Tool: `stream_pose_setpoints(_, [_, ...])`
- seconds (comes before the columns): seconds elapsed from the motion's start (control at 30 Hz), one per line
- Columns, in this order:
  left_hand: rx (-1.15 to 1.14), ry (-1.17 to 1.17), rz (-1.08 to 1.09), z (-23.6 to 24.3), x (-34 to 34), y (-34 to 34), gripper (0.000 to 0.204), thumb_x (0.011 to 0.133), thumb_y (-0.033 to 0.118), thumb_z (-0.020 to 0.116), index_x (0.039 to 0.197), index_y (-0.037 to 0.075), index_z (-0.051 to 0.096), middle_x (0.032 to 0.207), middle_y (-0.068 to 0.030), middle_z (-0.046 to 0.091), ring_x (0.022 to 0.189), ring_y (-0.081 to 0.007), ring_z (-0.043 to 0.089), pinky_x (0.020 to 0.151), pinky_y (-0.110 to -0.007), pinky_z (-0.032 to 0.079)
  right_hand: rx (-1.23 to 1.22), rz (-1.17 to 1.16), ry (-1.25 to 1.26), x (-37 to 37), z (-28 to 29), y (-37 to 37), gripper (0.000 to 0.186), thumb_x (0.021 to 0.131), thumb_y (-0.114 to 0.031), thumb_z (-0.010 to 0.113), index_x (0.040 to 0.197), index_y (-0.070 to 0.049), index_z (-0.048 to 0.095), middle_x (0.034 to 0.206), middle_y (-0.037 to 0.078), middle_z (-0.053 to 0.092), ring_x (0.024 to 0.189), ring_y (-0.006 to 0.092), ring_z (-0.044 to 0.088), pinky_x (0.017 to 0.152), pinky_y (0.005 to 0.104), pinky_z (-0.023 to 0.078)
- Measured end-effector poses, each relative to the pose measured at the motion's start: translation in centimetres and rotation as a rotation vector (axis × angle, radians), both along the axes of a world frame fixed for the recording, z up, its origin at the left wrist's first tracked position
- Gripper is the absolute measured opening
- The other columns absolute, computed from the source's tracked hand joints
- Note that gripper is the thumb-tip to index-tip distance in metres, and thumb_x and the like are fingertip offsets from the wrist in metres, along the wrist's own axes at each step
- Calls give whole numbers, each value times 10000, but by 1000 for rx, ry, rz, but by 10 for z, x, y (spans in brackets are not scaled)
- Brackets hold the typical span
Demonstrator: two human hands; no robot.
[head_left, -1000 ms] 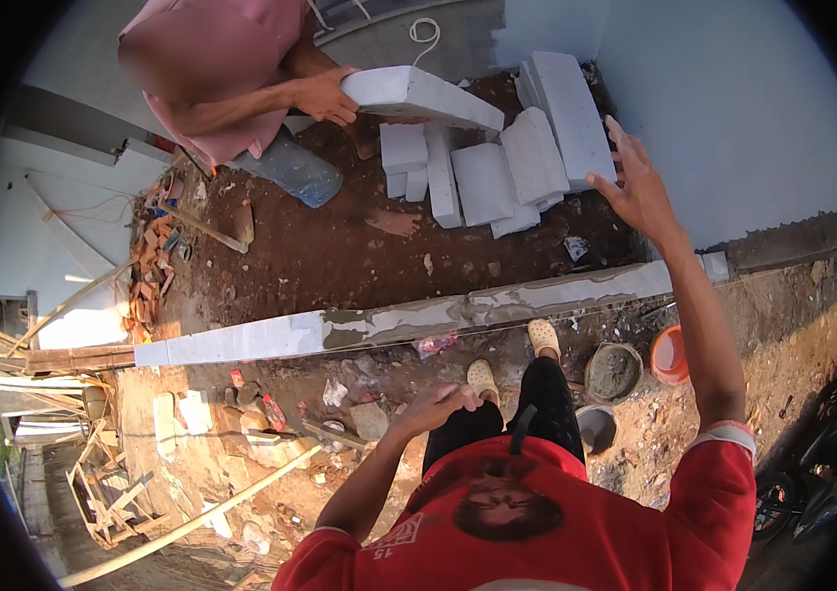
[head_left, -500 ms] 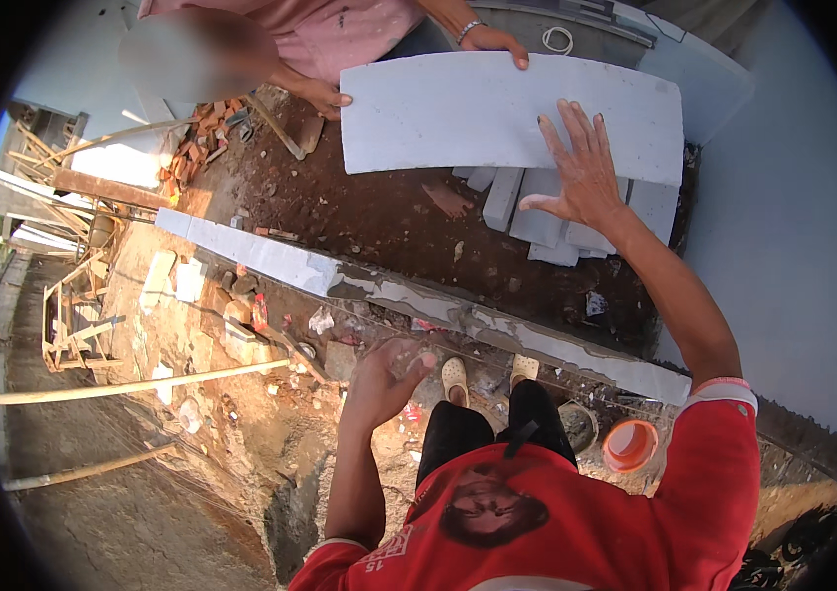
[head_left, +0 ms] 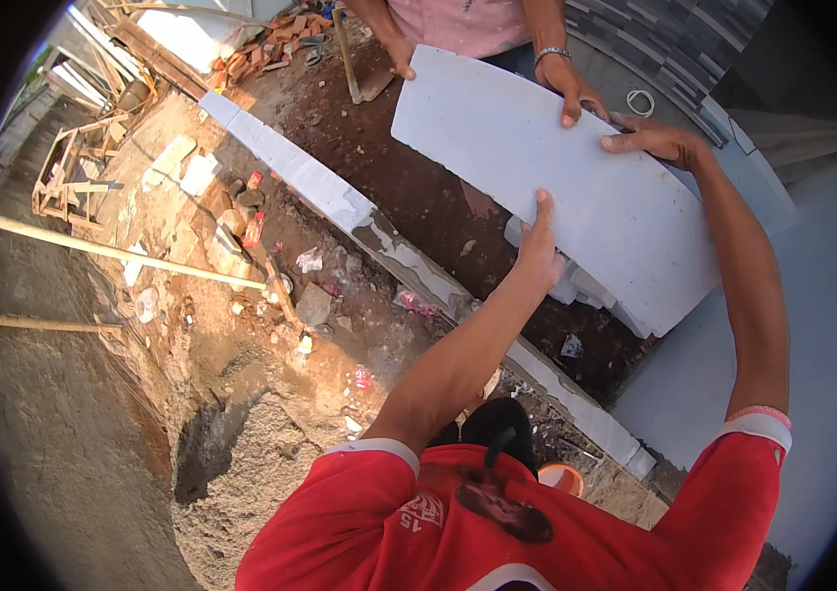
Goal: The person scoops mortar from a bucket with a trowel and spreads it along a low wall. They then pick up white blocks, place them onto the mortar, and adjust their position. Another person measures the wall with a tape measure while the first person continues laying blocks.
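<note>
A: Where's the block (head_left: 537, 148)?

B: Slung between two people, over the loose blocks (head_left: 586, 288) and across the low wall (head_left: 286, 167) from the wearer.

A: And the hands?

B: The left hand (head_left: 540, 258) pinches the near edge, thumb on the broad face. The right hand (head_left: 657, 140) grips the far edge, thumb flat too, just beside the co-worker's braceleted hand (head_left: 562, 81). The co-worker's other hand (head_left: 401, 54) has the left end. Fingers under the block are hidden, so I can't tell how deep the hold goes.

A: What makes it a good hold?

B: Two opposite edges taken, so it shouldn't roll easily. But no hand shows at the right end, so I'd judge that side likelier to dip. Spread the hold that way, keep fingers clear of the neighbouring hand, and let both people shift weight together.

A: Footing?

B: Mind the low wall and the bucket (head_left: 561, 480).
</note>
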State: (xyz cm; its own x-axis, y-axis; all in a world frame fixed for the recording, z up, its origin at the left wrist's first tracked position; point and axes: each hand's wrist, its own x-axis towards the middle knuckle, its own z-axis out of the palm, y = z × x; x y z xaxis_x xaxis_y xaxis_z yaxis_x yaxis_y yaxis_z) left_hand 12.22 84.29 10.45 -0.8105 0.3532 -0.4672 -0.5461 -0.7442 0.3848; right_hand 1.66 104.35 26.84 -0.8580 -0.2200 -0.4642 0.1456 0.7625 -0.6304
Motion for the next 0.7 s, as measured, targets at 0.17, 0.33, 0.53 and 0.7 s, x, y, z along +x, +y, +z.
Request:
stream_pose_setpoints(0.17, [54, 31, 75, 5, 20, -6, 649, 1049, 495, 561, 1520, 93, 365, 1490, -84, 482, 1336, -299, 517, 1092, -510, 464, -70, -84, -26, 22, 23, -27, 1361, 569, -651, 848, 1539, 130, 299, 1365, 416, 509, 1249, 496, 571, 1034, 517, 493])
stream_pose_setpoints(0.33, [152, 210, -97, 8, 38, -22, 820, 1009, 602, 559, 1580, 100, 251, 1533, -111, 428, 1418, -305, 419, 1171, -544, 353, 42, -153, 55, 90, 71, -52, 1282, 546, -502, 839, 1517, 160, 327, 1267, 427, 568, 1065, 482, 676, 962, 496, 533])
stream_pose_setpoints(0.53, [-760, 286, 199, 17, -65, -95, 1114, 958, 792, 389, 1604, -67, 97, 1666, -267, 186, 1548, -367, 225, 1254, -470, 195, 248, -347, 269, 196, 76, -33, 1312, 498, -571, 815, 1507, 141, 373, 1283, 429, 554, 1093, 486, 658, 952, 539, 531])
stream_pose_setpoints(0.7, [-477, 539, -8, 31, -136, -112, 816, 1047, 615, 397, 1442, -92, 503, 1495, -255, 504, 1445, -316, 405, 1184, -404, 317, 432, -330, 388, 246, 62, 13, 1308, 487, -657, 793, 1491, 101, 434, 1255, 391, 585, 1120, 511, 634, 934, 609, 517])
